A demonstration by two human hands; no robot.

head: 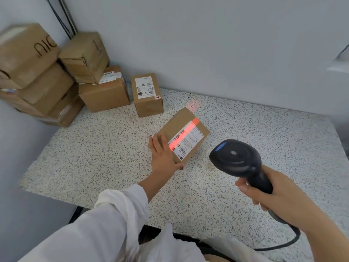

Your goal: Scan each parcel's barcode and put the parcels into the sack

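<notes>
While left hand (pixel 162 157) rests flat against the parcel (pixel 180 124), labelled perhaps "516 K20", right hand (pixel 279 197) grips the scanner (pixel 236 157).

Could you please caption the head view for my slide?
Left hand steadies a parcel while right hand aims a scanner, red beam across the label.

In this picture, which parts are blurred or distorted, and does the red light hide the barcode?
Head view: soft, even light, faint shadows; the red scan beam washes out a strip of the label on the parcel, but the bars beside it and the scanner are sharp; the stacked boxes at far left are blurred, and the wide lens bends the table edges.
</notes>
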